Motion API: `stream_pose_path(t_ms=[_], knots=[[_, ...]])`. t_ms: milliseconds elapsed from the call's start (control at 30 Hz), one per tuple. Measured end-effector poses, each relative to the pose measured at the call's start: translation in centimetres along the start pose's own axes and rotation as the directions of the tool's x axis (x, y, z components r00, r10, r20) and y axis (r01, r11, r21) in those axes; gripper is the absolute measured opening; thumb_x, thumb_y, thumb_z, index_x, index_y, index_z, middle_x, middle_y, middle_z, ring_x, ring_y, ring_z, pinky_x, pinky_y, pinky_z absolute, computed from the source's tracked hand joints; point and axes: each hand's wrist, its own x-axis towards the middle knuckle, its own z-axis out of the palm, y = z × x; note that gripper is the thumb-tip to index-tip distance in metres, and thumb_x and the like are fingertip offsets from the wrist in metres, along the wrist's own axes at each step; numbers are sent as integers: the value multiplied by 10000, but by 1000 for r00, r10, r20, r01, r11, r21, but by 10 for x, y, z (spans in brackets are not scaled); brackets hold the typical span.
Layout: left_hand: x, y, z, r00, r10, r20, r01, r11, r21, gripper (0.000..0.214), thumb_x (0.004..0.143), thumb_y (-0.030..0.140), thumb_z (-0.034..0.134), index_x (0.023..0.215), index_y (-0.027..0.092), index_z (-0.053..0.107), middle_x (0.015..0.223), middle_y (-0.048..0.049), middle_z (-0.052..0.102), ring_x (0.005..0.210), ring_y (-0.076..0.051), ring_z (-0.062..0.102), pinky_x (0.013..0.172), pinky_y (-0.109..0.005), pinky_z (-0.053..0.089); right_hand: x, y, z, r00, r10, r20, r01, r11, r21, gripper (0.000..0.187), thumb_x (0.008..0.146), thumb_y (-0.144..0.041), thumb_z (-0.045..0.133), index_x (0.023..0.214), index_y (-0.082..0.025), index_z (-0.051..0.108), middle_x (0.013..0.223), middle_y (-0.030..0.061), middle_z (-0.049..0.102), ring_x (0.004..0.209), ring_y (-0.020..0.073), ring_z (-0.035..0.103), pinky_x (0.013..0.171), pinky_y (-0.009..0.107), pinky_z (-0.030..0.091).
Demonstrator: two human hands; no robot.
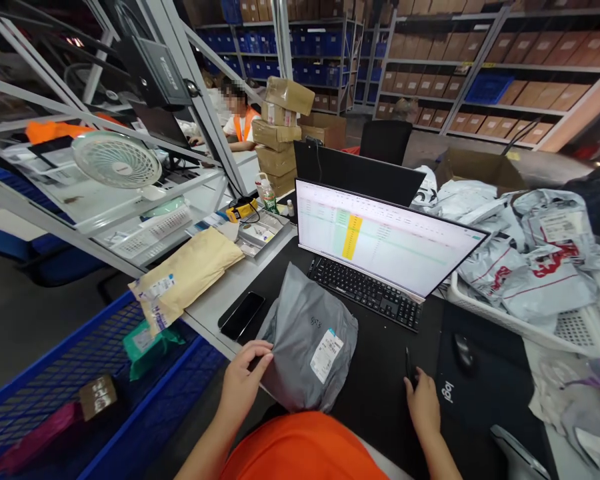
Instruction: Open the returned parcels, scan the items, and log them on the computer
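Note:
A grey poly mailer [307, 340] lies on the black desk mat, with a white barcode label and handwritten marks on its face. My left hand [245, 377] grips the mailer's left edge, fingers curled over it. My right hand [423, 402] rests on the desk mat to the right of the mailer, apart from it. Its fingers close on a black pen [409, 366] standing up from the fingertips. The pen's tip is hidden. An orange sleeve or vest [300, 450] fills the bottom of the view between my arms.
A monitor [380, 237] and black keyboard [365, 293] stand beyond the mailer. A smartphone [241, 315] lies to its left. Grey mailers fill a white basket [525, 320] at right. A blue mesh cart [55, 380] sits lower left. A co-worker [240, 117] sits beyond stacked cartons.

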Motion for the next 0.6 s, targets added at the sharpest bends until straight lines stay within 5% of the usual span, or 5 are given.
stream_pose_path(t_ms=[100, 233, 433, 533, 600], knots=[[-3, -5, -6, 1000, -13, -12, 12, 999, -30, 309, 836, 523, 626, 744, 234, 689, 995, -90, 731, 964, -264, 676, 889, -401, 554, 14, 0, -3, 992, 100, 72, -106, 991, 79, 465, 825, -381, 471, 1162, -97, 618, 1015, 176, 680, 956, 305, 673, 858, 405, 528], [-7, -41, -6, 994, -81, -68, 85, 995, 60, 371, 814, 570, 580, 766, 223, 700, 927, -98, 737, 881, -273, 683, 841, -422, 561, 18, -8, -6, 984, 171, 49, -174, 981, 85, 370, 734, -321, 536, 1014, -117, 663, 871, 135, 665, 839, 294, 666, 806, 419, 544], [-15, -92, 2, 996, -89, -25, 92, 963, 251, 444, 879, 592, 462, 821, 212, 683, 873, -103, 719, 824, -280, 679, 755, -412, 558, -7, -26, -27, 986, 166, -29, -161, 977, 141, 314, 908, -399, 571, 1079, -151, 662, 1072, 115, 659, 1004, 244, 639, 929, 429, 525], [-8, -100, 7, 999, -30, -14, 33, 892, 450, 459, 862, 563, 541, 1045, 167, 685, 1068, -149, 705, 987, -313, 669, 853, -433, 541, -19, -38, -36, 987, 159, -36, -150, 971, 184, 393, 958, -489, 595, 1198, -179, 624, 1180, 81, 648, 1024, 199, 633, 912, 418, 547], [0, -100, 13, 997, 13, 82, -57, 825, 563, 384, 875, 492, 568, 1033, 163, 690, 1033, -144, 700, 992, -311, 660, 866, -422, 527, -23, -49, -37, 988, 149, -26, -141, 968, 207, 411, 969, -494, 578, 1219, -169, 613, 1131, 77, 668, 948, 185, 654, 859, 400, 569]])
